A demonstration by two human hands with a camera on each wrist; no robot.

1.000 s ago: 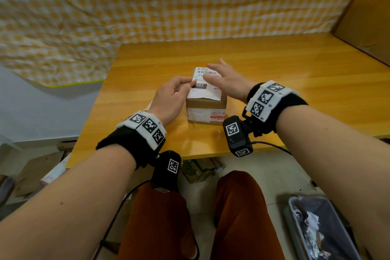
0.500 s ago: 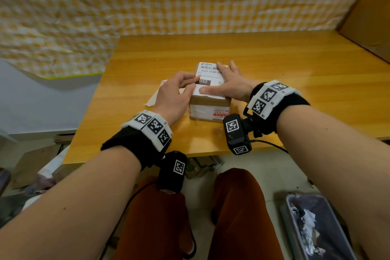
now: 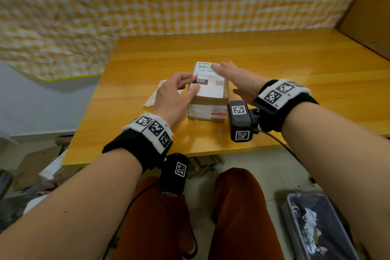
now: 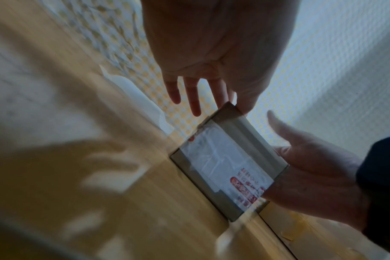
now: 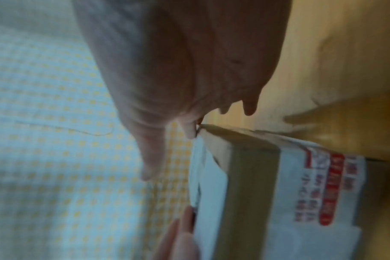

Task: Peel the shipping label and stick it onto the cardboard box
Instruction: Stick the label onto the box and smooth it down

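Note:
A small cardboard box (image 3: pixel 207 110) stands on the wooden table (image 3: pixel 295 65), near its front edge. The white shipping label (image 3: pixel 211 87) lies flat on the box top. My left hand (image 3: pixel 185 85) rests at the label's left edge, with index and thumb tips touching it. My right hand (image 3: pixel 230 74) lies with straight fingers over the label's far right corner, thumb beside the box. In the left wrist view the box front (image 4: pixel 220 167) sits between the left hand (image 4: pixel 211 52) and the right hand (image 4: pixel 312 167). The right wrist view is blurred and shows the right hand (image 5: pixel 178 70) above the box (image 5: pixel 252 176).
The peeled backing paper (image 3: pixel 155 96) lies on the table left of my left hand. A checked cloth (image 3: pixel 168 6) hangs behind the table. A large cardboard sheet (image 3: pixel 371 12) leans at the back right. A bin with crumpled paper (image 3: pixel 316 228) stands on the floor, lower right.
The label, loose over the box a second ago, now lies flat on it. My right hand slid from the label's near middle to its far right corner. The left hand stayed at the left edge.

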